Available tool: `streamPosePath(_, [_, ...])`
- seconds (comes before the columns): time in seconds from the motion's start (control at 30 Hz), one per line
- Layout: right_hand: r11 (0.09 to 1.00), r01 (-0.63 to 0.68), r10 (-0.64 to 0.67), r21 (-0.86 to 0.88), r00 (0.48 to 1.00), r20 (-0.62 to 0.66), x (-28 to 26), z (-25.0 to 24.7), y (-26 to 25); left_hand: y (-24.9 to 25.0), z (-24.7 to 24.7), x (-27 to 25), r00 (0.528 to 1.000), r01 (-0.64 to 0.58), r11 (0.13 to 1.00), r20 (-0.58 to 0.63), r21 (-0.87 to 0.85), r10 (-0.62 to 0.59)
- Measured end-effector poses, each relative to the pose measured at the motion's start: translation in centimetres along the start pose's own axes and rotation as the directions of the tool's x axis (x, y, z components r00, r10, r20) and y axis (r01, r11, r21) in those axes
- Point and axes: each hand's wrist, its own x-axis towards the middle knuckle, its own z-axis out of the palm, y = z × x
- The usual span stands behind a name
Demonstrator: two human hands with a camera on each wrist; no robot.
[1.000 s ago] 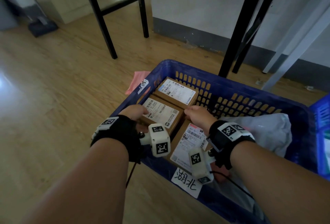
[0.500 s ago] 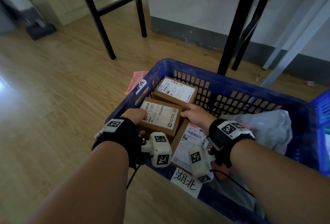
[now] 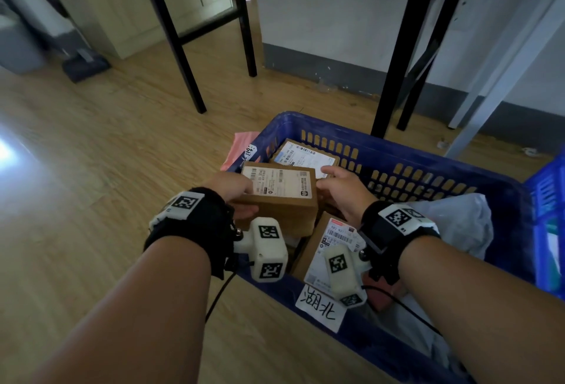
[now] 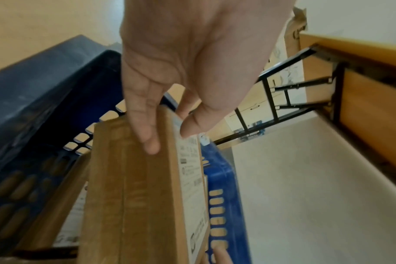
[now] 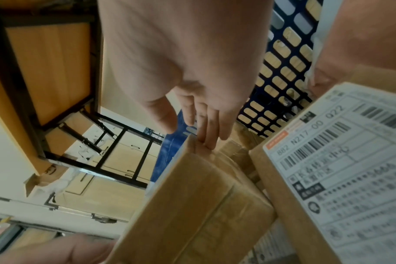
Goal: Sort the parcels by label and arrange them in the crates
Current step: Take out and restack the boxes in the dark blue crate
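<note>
Both hands hold a brown cardboard parcel (image 3: 279, 197) with a white label, raised and tilted above the other parcels in the blue crate (image 3: 397, 151). My left hand (image 3: 232, 191) grips its left end; in the left wrist view the thumb lies on the label and a finger on the parcel (image 4: 147, 196) side. My right hand (image 3: 339, 188) pinches the far right corner; the right wrist view shows its fingers (image 5: 206, 135) on the parcel (image 5: 197, 205) edge. A second labelled parcel (image 3: 302, 151) lies behind, a third (image 3: 333, 246) in front.
A white plastic bag (image 3: 458, 224) fills the crate's right half. A handwritten paper tag (image 3: 321, 307) hangs on the near rim. A pink item (image 3: 240, 145) lies on the wooden floor left of the crate. Another blue crate (image 3: 547, 188) stands at right. Black table legs (image 3: 394, 56) rise behind.
The middle parcel lay flat among the others a second ago. Both hands have lifted it up and toward me, and it now tilts above the other parcels.
</note>
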Motion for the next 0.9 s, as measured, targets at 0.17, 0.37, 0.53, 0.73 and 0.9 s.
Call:
streamPosePath(0.17, [0.973,-0.005,0.014,0.231,0.999,-0.037,-1.1,-1.7,-1.7,1.1,-1.3,-1.9,0.994,-0.022,0.980,0.101,-0.200,0.043])
streamPosePath(0.37, [0.948,0.071,-0.039,0.311,0.993,-0.108,-2.2,-3.8,-3.1,2.3,-0.8,-3.6,0.973,-0.009,0.949,0.218,-0.314,0.082])
streamPosePath(0.53, [0.932,0.088,-0.070,0.352,0.995,-0.064,-3.1,-5.6,-3.1,2.7,0.9,-3.5,0.955,-0.138,0.924,0.198,-0.356,0.219])
streamPosePath(0.73, [0.933,0.016,-0.028,0.360,0.999,0.029,-3.4,-7.6,-2.0,2.9,2.5,-3.4,0.894,-0.275,0.881,0.235,-0.385,0.382])
streamPosePath(0.9, [0.926,0.011,-0.023,0.377,0.999,0.026,-3.5,-9.0,-1.7,3.3,3.8,-3.2,0.881,-0.268,0.861,0.253,-0.431,0.401])
